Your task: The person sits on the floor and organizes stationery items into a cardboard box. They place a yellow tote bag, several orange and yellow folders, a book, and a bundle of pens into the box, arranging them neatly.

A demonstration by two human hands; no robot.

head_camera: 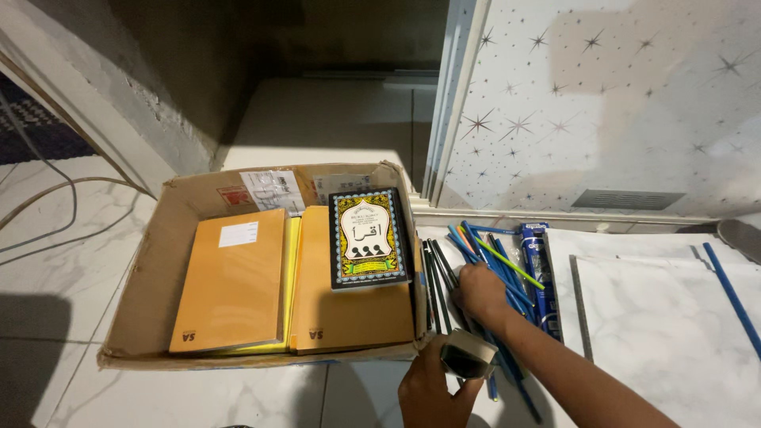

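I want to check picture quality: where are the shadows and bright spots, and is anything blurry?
Head view: light falls brightly on the starred wall panel; the corner behind the cardboard box is in deep shadow; a dark shadow covers the floor lower left; the left hand and right hand look sharp.

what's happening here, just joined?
A person crouches over the floor by a cardboard box that holds two orange notebooks and a small black book on top. The right hand rests on a loose pile of pencils beside the box, fingers spread over them. The left hand holds a small dark object, too unclear to name.
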